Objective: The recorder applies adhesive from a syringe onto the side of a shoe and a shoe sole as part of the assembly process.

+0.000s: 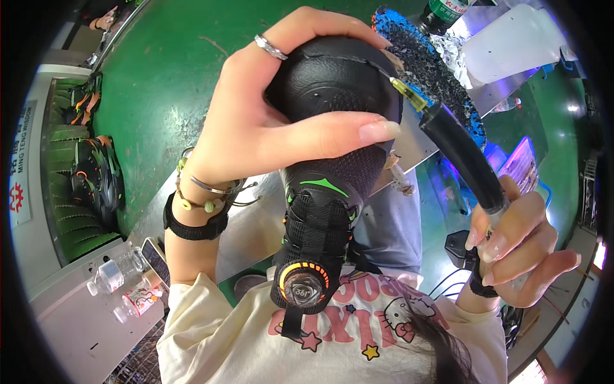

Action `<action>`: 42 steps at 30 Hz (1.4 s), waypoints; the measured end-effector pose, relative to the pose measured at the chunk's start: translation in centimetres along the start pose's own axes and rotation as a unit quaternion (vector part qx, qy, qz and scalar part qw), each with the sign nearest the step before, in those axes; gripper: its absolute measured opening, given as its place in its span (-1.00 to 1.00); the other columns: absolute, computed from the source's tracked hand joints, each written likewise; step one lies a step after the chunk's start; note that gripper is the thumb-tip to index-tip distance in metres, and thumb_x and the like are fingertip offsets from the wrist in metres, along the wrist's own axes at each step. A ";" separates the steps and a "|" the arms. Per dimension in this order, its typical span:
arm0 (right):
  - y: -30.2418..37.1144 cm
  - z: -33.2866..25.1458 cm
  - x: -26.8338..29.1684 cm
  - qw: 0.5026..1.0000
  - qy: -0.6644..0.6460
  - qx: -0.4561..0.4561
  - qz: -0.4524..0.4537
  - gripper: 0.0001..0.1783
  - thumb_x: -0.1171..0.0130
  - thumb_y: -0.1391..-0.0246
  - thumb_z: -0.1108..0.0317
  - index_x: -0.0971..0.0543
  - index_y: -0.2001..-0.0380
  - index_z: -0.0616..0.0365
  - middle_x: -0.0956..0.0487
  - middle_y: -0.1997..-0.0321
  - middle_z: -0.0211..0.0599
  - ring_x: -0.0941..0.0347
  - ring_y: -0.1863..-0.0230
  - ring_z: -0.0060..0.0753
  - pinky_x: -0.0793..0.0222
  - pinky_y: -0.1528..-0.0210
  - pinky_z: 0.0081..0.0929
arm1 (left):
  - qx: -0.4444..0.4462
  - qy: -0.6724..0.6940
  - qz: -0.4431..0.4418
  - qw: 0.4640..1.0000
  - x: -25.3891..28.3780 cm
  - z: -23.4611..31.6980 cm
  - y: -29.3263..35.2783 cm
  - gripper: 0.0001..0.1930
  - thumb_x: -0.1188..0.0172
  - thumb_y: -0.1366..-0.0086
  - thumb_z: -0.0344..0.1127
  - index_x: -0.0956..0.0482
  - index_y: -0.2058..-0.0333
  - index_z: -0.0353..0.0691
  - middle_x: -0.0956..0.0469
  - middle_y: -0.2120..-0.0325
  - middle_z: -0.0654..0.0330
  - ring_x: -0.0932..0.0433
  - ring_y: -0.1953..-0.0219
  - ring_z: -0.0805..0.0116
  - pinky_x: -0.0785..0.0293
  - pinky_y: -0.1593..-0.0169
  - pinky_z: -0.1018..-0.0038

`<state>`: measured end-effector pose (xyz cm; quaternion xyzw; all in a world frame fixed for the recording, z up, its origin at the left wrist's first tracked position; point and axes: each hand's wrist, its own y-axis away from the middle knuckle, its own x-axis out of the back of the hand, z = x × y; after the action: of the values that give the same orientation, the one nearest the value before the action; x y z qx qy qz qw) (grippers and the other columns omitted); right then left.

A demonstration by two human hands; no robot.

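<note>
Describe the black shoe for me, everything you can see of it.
The black shoe has a smooth, leather-like toe cap, a textured, knit-looking upper, a bright green mark and a round, orange-edged dial with a black strap end below. Its toe points toward the picture's top, its dial toward the wearer's shirt; the underside is hidden. The left hand grips the toe end. The right hand's yellow-hubbed needle meets or nears the toe's edge.
</note>
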<state>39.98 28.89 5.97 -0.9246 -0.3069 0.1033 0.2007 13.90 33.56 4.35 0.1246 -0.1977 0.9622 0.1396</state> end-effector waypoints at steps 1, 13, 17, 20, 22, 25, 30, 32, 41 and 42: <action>-0.1 0.1 0.0 1.000 0.006 -0.006 0.007 -0.16 0.71 -0.28 -0.05 -0.35 0.91 0.05 -0.36 0.44 -0.32 -0.30 0.57 -0.33 -0.25 0.03 -0.24 | 0.003 0.000 -0.001 1.000 0.2 -0.3 0.0 -0.36 -0.29 0.11 -0.22 -0.36 0.05 -0.47 -0.51 0.20 0.02 -0.52 0.17 0.33 -0.41 0.06 0.49; 0.5 3.8 -0.3 0.997 -0.029 -0.034 0.069 -0.20 0.61 -0.29 -0.04 -0.35 0.91 0.05 -0.40 0.46 -0.39 -0.26 0.60 -0.35 -0.28 0.36 -0.40 | 0.021 -0.006 0.035 0.999 2.0 -3.5 0.2 -0.23 -0.22 0.01 0.08 -0.31 0.02 -0.50 -0.49 0.18 -0.04 -0.52 0.15 0.25 -0.43 0.04 0.41; 0.9 4.5 -1.1 0.995 -0.030 -0.029 0.088 -0.21 0.58 -0.30 -0.04 -0.36 0.91 0.04 -0.43 0.49 -0.38 -0.24 0.61 -0.36 -0.24 0.46 -0.44 | 0.011 -0.020 0.080 0.997 2.1 -3.7 0.5 -0.20 -0.18 -0.01 0.16 -0.30 0.01 -0.49 -0.47 0.16 -0.07 -0.53 0.16 0.23 -0.45 0.05 0.39; 1.4 5.8 -0.9 0.994 -0.041 -0.043 0.087 -0.21 0.57 -0.30 -0.02 -0.37 0.91 0.04 -0.45 0.49 -0.37 -0.24 0.61 -0.36 -0.23 0.48 -0.44 | 0.062 0.006 0.077 0.995 2.0 -4.7 0.6 -0.17 -0.14 -0.04 0.23 -0.26 -0.01 -0.47 -0.43 0.12 -0.20 -0.55 0.18 0.05 -0.53 0.11 0.26; 1.9 6.1 -1.2 0.995 -0.047 -0.040 0.084 -0.20 0.58 -0.30 -0.02 -0.38 0.91 0.04 -0.45 0.48 -0.36 -0.23 0.62 -0.37 -0.22 0.49 -0.45 | 0.066 0.015 0.076 0.995 2.1 -4.7 0.8 -0.17 -0.13 -0.05 0.23 -0.26 -0.01 -0.48 -0.43 0.11 -0.19 -0.55 0.17 0.04 -0.53 0.11 0.25; 2.3 6.5 -1.6 0.995 -0.052 -0.041 0.080 -0.20 0.59 -0.31 0.00 -0.39 0.90 0.04 -0.46 0.49 -0.35 -0.24 0.63 -0.37 -0.21 0.49 -0.46 | 0.068 0.028 0.069 0.995 2.5 -5.1 1.1 -0.24 -0.03 -0.15 0.20 -0.25 -0.02 -0.47 -0.43 0.10 -0.16 -0.55 0.16 0.04 -0.52 0.09 0.28; 2.8 7.3 -2.3 0.991 -0.060 -0.059 0.105 -0.20 0.59 -0.31 0.02 -0.40 0.90 0.04 -0.46 0.50 -0.33 -0.28 0.63 -0.36 -0.20 0.47 -0.47 | -0.004 0.154 0.106 0.982 1.7 -5.8 0.7 -0.22 -0.21 -0.02 0.18 -0.25 0.01 -0.37 -0.48 0.24 -0.09 -0.55 0.24 0.13 -0.53 0.15 0.32; 3.1 7.2 -2.6 0.983 -0.082 -0.094 0.132 -0.19 0.54 -0.28 -0.11 -0.44 0.83 0.12 -0.55 0.51 -0.17 -0.38 0.62 -0.34 -0.09 0.51 -0.41 | 0.013 0.195 0.123 0.973 1.5 -6.0 0.7 -0.24 -0.20 -0.04 0.18 -0.24 0.01 -0.35 -0.46 0.20 -0.11 -0.55 0.21 0.07 -0.55 0.16 0.25; 5.4 7.4 -3.0 0.980 -0.091 -0.151 0.093 -0.26 0.45 -0.28 -0.01 -0.45 0.81 0.16 -0.56 0.46 -0.09 -0.36 0.60 -0.34 -0.12 0.49 -0.42 | 0.191 0.083 0.258 0.943 9.2 -12.1 3.5 -0.45 0.17 -0.30 -0.03 -0.33 -0.02 -0.45 -0.50 0.14 -0.02 -0.54 0.15 0.20 -0.44 0.01 0.38; 5.6 7.3 -3.1 0.979 -0.092 -0.154 0.094 -0.26 0.45 -0.28 -0.01 -0.45 0.81 0.16 -0.56 0.46 -0.09 -0.36 0.60 -0.34 -0.12 0.49 -0.42 | 0.197 0.091 0.256 0.942 7.7 -11.4 3.2 -0.45 0.17 -0.30 -0.03 -0.33 -0.02 -0.44 -0.50 0.14 -0.02 -0.54 0.15 0.20 -0.44 0.01 0.38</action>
<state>38.21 25.14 -2.82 -0.9556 -0.2484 0.1576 0.0169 3.58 37.20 -4.60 0.0071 -0.0159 0.9924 -0.1219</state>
